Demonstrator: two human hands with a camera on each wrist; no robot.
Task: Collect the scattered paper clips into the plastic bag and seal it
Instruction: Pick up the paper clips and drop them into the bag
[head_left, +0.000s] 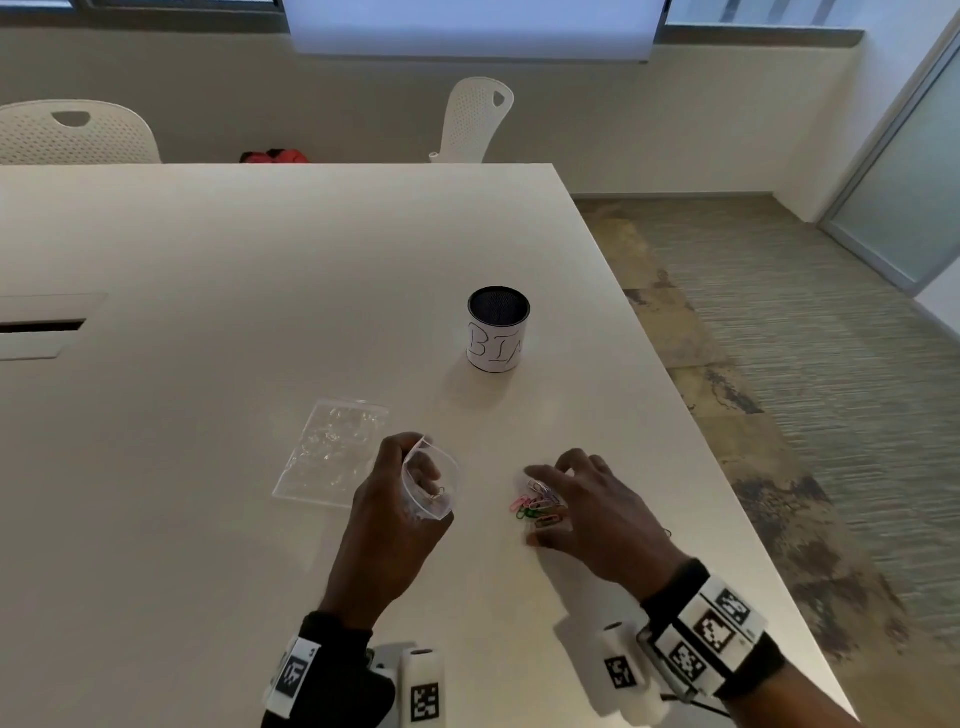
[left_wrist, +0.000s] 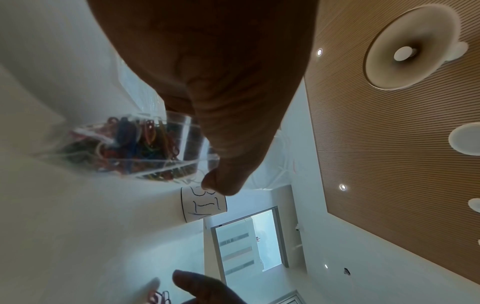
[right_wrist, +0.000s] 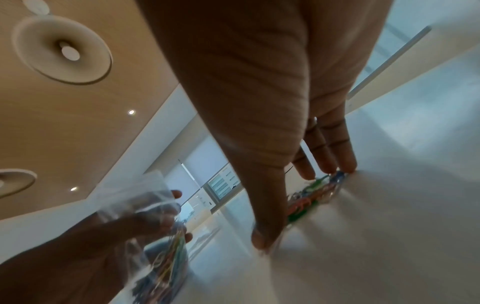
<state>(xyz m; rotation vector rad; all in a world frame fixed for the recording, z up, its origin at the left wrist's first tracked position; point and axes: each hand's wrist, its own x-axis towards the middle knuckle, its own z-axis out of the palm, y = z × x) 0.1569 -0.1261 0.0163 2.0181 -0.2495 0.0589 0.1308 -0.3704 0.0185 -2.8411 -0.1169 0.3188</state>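
Note:
My left hand (head_left: 395, 499) grips a small clear plastic bag (head_left: 431, 478) just above the white table, its mouth open toward the right. Several coloured paper clips lie inside the bag (left_wrist: 135, 148), which also shows in the right wrist view (right_wrist: 155, 236). A small pile of coloured paper clips (head_left: 537, 506) lies on the table to the right of the bag. My right hand (head_left: 571, 499) arches over this pile, thumb and fingers spread around it. Its fingertips (right_wrist: 348, 164) touch the table beside the clips (right_wrist: 311, 195). It holds nothing that I can see.
A black mesh cup with a white "BIN" label (head_left: 498, 330) stands behind the hands. A second clear plastic bag (head_left: 332, 452) lies flat to the left. One dark clip (head_left: 666, 532) lies by my right hand. The table's right edge (head_left: 727, 478) runs close by.

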